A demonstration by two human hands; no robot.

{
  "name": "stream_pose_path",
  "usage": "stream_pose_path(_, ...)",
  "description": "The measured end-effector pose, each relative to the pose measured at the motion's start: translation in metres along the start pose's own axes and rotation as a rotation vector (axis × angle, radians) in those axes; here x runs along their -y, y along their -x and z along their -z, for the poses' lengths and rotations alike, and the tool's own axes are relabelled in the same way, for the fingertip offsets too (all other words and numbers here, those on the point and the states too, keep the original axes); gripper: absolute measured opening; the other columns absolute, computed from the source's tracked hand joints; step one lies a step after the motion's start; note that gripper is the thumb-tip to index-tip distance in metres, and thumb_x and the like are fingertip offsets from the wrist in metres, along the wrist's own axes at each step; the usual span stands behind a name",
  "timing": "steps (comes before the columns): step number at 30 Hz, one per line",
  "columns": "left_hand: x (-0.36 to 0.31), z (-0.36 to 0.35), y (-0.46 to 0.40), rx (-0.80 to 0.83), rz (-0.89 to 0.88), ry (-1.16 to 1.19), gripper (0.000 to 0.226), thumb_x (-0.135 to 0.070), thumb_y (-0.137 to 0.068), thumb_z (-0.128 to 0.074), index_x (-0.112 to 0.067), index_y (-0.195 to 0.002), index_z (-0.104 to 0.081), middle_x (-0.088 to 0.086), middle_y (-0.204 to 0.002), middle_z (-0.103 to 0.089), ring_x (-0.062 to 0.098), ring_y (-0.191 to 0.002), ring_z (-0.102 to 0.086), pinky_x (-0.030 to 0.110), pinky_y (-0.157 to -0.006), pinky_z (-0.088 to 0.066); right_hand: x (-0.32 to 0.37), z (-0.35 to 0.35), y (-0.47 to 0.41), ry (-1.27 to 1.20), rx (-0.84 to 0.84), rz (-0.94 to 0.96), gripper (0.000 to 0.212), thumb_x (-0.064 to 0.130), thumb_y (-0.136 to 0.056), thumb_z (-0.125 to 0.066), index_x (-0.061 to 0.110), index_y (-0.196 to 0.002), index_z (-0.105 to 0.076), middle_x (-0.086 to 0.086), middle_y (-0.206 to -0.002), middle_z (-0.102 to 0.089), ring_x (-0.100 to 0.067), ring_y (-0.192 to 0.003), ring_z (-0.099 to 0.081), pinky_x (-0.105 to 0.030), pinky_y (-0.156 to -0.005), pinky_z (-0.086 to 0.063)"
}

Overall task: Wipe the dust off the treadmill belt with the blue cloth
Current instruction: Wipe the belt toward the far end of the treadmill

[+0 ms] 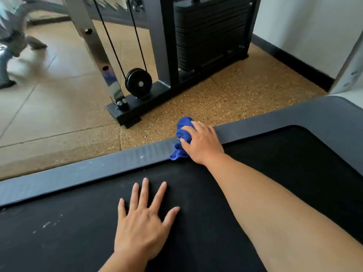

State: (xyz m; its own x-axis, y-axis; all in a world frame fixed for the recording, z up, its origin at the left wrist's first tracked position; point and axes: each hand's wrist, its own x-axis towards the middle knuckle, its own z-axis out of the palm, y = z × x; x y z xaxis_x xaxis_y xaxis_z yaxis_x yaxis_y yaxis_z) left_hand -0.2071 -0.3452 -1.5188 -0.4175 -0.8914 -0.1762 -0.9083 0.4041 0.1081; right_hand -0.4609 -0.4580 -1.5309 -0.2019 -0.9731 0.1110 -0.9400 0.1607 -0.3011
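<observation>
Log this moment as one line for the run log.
right hand: grips blue cloth on side rail | left hand: flat on treadmill belt | dust specks remain, belt left

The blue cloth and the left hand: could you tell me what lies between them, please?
In the head view, only bare black treadmill belt separates the left hand from the blue cloth, which the right hand grips on the grey side rail.

Top centre: a cable machine (pixel 157 55) with black weight stack (pixel 211 32), two cables and a pulley (pixel 138 81) at its base. Speckled rubber floor (pixel 235 95) beneath it. Upper left: blurred person's legs (pixel 11 46) on tan tiles (pixel 49 107). White wall (pixel 304 26) upper right.
</observation>
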Motion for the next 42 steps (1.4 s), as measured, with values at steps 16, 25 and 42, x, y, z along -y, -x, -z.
stream_pose_path(16, 0.085, -0.023, 0.029, -0.038, 0.056, 0.078, 0.068, -0.074, -0.094, -0.031, -0.04, -0.151, -0.044, 0.005, -0.16, -0.04, 0.032, -0.15, -0.032, 0.058, -0.114, -0.017, 0.065, 0.007, 0.007, -0.037, 0.002, -0.18, 0.044, 0.035, -0.094, -0.058, 0.026, -0.137, -0.057, -0.005, -0.147, -0.05, -0.03, -0.132, -0.045, -0.038, -0.111, -0.031)
stream_pose_path(25, 0.088, -0.019, 0.026, -0.054, 0.014, 0.156, 0.072, -0.075, -0.094, -0.013, -0.048, -0.158, 0.006, 0.0, -0.167, 0.021, 0.025, -0.152, 0.029, 0.055, -0.121, 0.015, 0.177, -0.037, 0.007, -0.045, 0.094, 0.062, 0.047, 0.049, -0.095, -0.051, 0.033, -0.139, -0.053, 0.001, -0.144, -0.049, -0.022, -0.136, -0.042, -0.042, -0.118, -0.027)
stream_pose_path(42, 0.14, -0.021, 0.034, -0.119, 0.048, 0.049, 0.078, -0.087, -0.086, -0.003, -0.053, -0.157, -0.005, -0.011, -0.168, 0.002, 0.014, -0.156, 0.007, 0.051, -0.121, 0.005, -0.017, 0.035, 0.022, 0.019, 0.063, -0.269, 0.051, 0.042, -0.103, -0.05, 0.029, -0.152, -0.042, -0.003, -0.163, -0.032, -0.027, -0.147, -0.032, -0.041, -0.12, -0.025)
